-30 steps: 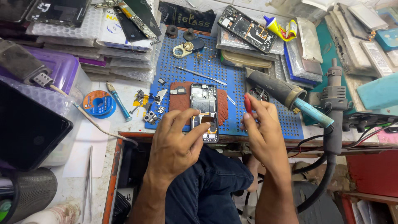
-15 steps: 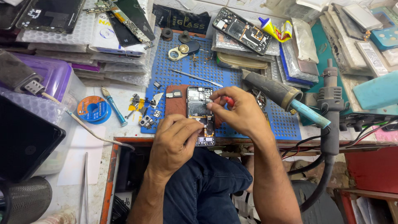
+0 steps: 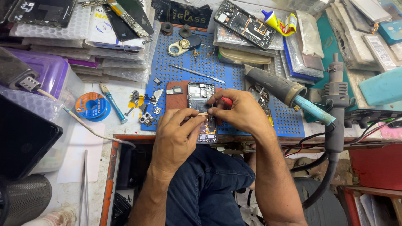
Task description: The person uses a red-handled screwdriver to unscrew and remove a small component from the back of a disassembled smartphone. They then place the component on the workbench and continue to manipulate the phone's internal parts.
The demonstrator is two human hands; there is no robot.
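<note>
An opened phone point(image 3: 201, 97) with its circuit board bare lies on a blue perforated mat point(image 3: 234, 79) at the bench's front edge. My left hand point(image 3: 173, 136) rests on the phone's lower half, fingers curled on its left side and pinching at its middle. My right hand point(image 3: 238, 112) comes in from the right and grips a red-handled screwdriver point(image 3: 226, 101), its tip down on the phone's middle, right by my left fingertips. A brown back cover point(image 3: 175, 98) lies beside the phone on its left.
Small loose parts point(image 3: 144, 109) and a blue solder reel point(image 3: 92, 106) lie left of the mat. A hot-air gun point(image 3: 289, 94) rests to the right. Tweezers point(image 3: 197, 73), stacked phones point(image 3: 245, 23) and bubble-wrap packs crowd the back. A purple box point(image 3: 46, 75) stands left.
My right hand has swung left from the mat's front right onto the phone, bringing the red screwdriver to its middle. My left hand stayed on the phone's lower half.
</note>
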